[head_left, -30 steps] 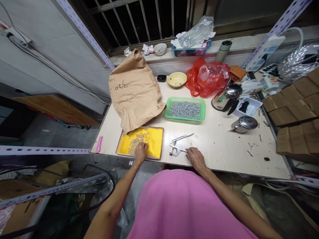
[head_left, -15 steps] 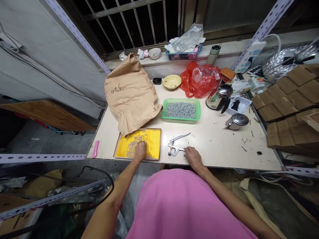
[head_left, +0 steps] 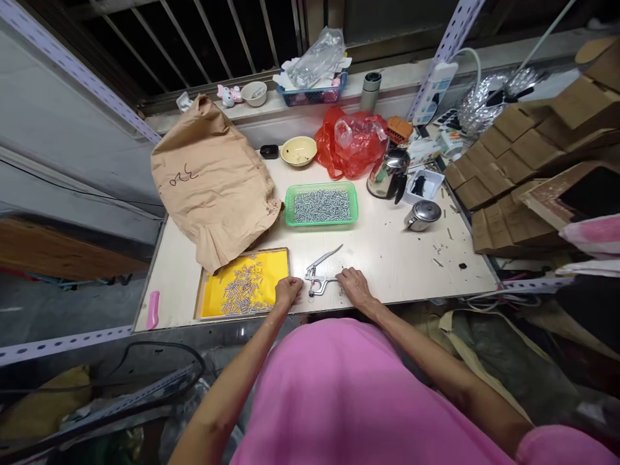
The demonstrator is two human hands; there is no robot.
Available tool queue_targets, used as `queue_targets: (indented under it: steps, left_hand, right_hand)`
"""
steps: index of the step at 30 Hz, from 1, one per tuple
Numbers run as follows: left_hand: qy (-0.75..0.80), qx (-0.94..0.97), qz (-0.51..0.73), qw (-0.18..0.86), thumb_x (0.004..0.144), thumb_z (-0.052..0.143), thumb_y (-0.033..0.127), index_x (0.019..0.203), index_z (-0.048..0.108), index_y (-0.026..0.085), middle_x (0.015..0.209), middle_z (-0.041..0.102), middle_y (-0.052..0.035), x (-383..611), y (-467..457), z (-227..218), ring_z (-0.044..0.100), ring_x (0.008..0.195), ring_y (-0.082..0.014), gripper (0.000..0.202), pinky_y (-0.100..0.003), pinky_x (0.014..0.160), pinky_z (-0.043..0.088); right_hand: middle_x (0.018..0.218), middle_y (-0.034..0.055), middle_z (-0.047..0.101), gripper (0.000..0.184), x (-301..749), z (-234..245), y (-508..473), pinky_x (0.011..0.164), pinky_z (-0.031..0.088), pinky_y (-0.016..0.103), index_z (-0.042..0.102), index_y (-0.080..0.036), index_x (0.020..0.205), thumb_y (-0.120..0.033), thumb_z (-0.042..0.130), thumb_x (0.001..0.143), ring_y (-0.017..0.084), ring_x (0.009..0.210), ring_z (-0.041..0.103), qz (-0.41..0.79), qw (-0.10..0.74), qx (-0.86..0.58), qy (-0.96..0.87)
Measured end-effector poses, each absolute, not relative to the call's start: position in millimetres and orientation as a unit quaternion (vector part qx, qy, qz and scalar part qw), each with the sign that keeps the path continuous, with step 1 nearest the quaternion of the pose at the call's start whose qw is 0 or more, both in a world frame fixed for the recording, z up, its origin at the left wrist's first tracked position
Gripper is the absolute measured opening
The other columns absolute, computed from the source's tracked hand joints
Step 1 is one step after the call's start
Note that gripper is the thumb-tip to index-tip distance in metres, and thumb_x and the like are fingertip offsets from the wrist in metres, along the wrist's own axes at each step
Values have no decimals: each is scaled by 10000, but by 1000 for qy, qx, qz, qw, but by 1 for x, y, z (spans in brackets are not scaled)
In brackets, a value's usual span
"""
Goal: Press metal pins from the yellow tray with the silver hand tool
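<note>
One pair of metal pliers (head_left: 318, 283) lies on the tabletop (head_left: 387, 261), handle end held in the right hand (head_left: 355, 286); the left hand (head_left: 289, 290) bunches at the yellow tray (head_left: 276, 263) of small metal pins (head_left: 243, 289), grasping what, I cannot tell

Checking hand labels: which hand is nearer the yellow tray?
Left. The left hand is by the yellow tray, at its right edge; the right hand is farther right, at the handle end of the metal pliers.

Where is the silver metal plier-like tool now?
In the head view, the tool lies on the pale tabletop, below centre, between the left hand and right hand, right of the shallow yellow tray.
</note>
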State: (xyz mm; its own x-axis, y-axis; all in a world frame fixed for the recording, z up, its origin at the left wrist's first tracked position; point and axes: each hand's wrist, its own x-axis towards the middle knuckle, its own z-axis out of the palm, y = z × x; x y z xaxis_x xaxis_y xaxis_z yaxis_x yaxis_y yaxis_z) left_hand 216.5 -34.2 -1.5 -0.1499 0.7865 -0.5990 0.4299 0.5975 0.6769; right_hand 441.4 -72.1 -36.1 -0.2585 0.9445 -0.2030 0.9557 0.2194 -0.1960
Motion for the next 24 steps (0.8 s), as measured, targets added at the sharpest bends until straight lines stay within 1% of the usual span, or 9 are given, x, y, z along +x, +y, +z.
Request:
queue_targets:
  steps: [3, 6, 8, 10, 12, 14, 17, 21, 24]
  left_hand:
    - [733, 405, 183, 516, 690, 653, 256, 722, 644, 133, 618, 642, -4, 220, -32, -4, 591, 488, -106, 127, -199, 471, 477]
    - [733, 393, 181, 525, 686, 645, 263, 725, 634, 141, 638, 652, -10, 218, -32, -7, 620, 511, -125, 129, -216, 475, 495]
    - [743, 378, 192, 518, 693, 634, 276, 746, 633, 144, 622, 645, -4, 218, -32, -8, 625, 513, -132, 142, -226, 481, 506]
    - [750, 371, 205, 508, 703, 622, 294, 767, 634, 143, 609, 640, 0, 219, -32, -9, 622, 502, -133, 164, -234, 486, 513]
    - [754, 369, 217, 498, 706, 618, 314, 779, 634, 144, 610, 644, 0, 218, -32, -8, 617, 490, -130, 186, -236, 487, 514]
    - [758, 362, 228, 492, 705, 621, 336, 782, 629, 145, 615, 647, -1, 214, -32, -6, 611, 483, -126, 206, -236, 484, 513]
    - [759, 350, 248, 490, 704, 624, 371, 775, 621, 145, 604, 638, 0, 204, -34, -3, 604, 476, -126, 237, -243, 479, 516]
    - [756, 329, 273, 496, 679, 657, 382, 782, 627, 143, 637, 650, -11, 190, -40, -5, 612, 487, -131, 262, -244, 462, 516]
    - [754, 304, 292, 504, 671, 667, 370, 782, 624, 140, 629, 640, -7, 185, -42, -5, 603, 480, -128, 259, -246, 451, 517]
  right_hand:
    - [1068, 116, 617, 301, 450, -33, -64, 803, 349, 336, 647, -185, 1082, -63, 421, 925, 235, 975, 491, -132, 13, 624, 770]
    - [1092, 122, 610, 307, 446, -25, -57, 812, 357, 345, 637, -177, 1099, -41, 434, 912, 241, 986, 488, -125, 1, 614, 779]
    - [1117, 111, 606, 334, 434, -20, -53, 829, 370, 343, 618, -181, 1130, -14, 441, 902, 229, 1000, 491, -137, -10, 570, 810]
    - [1130, 92, 603, 322, 416, -17, -48, 853, 383, 342, 615, -190, 1119, -12, 462, 899, 216, 1029, 493, -160, -18, 510, 845]
    - [1112, 77, 607, 249, 397, -17, -40, 867, 400, 344, 633, -194, 1048, -46, 497, 902, 211, 1049, 498, -179, -17, 451, 874]
    - [1080, 72, 612, 180, 381, -21, -31, 847, 425, 339, 647, -183, 961, -75, 515, 904, 209, 1033, 514, -177, -2, 400, 899]
    - [1062, 82, 607, 155, 367, -27, -19, 806, 450, 338, 645, -155, 901, -70, 516, 897, 207, 992, 533, -139, 10, 355, 925]
    - [1060, 81, 593, 146, 365, -26, -14, 826, 443, 355, 623, -150, 920, -68, 504, 905, 209, 1004, 522, -87, -27, 314, 945]
    - [1029, 60, 596, 142, 365, -25, -18, 824, 436, 358, 605, -174, 961, -104, 483, 936, 205, 987, 517, -84, -36, 270, 959]
